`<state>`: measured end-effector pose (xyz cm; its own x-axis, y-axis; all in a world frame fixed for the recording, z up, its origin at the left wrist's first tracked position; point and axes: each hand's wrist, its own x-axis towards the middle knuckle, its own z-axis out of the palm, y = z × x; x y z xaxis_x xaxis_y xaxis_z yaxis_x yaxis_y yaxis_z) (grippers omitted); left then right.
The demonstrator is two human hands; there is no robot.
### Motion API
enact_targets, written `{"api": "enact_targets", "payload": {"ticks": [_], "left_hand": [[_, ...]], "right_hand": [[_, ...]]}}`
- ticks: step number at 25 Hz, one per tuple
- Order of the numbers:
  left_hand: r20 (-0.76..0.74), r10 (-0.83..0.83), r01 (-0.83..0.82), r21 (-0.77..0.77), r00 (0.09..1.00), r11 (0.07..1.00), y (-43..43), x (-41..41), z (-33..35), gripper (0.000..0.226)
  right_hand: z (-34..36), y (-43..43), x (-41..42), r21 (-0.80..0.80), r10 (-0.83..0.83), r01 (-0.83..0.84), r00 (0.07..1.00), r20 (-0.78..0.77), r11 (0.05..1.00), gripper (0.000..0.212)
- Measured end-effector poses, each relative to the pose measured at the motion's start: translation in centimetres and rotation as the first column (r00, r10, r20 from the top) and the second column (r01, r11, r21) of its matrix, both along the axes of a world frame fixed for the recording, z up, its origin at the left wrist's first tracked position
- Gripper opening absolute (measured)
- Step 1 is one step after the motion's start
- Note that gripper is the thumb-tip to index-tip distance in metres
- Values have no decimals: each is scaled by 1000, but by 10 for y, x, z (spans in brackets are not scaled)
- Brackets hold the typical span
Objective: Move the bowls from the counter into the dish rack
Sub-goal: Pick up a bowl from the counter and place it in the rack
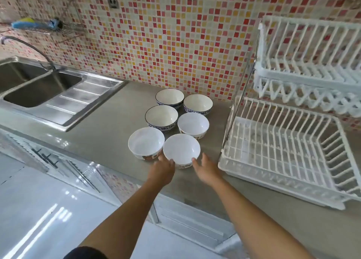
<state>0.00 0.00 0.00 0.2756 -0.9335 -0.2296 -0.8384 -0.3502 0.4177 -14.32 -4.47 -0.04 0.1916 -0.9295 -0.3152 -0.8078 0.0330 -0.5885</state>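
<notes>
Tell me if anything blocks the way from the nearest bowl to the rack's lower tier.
Nothing visible does. The nearest bowl sits between the left hand and right hand; only bare counter lies between it and the empty lower tier of the dish rack.

Both bare arms stretched forward, left hand (163, 168) and right hand (206, 169) close together, palms facing inward, fingers loosely spread

Six bowls (181, 150) on counter (101, 133), rack (283, 151) right.
</notes>
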Motion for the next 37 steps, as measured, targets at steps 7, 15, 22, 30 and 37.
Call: {"api": "enact_targets", "payload": {"ticks": [7,15,22,30,37], "left_hand": [[-175,149,-140,60,973,988,-31,13,-28,46],[-333,66,-105,-101,941,989,-41,13,38,37],[-453,-194,-141,-606,870,783,-66,31,186,53],[-331,-766,-6,-919,551,393,-81,-27,327,27],[-245,-803,280,-849,544,449,-133,-105,349,66]], "right_hand": [[-24,-35,30,99,-206,201,978,37,975,46],[28,-30,10,-134,-233,252,962,145,958,35],[173,-24,9,-653,24,158,965,261,741,31],[331,-9,-65,-736,287,341,762,581,585,27],[355,-56,-180,-621,293,217,734,612,753,38]]}}
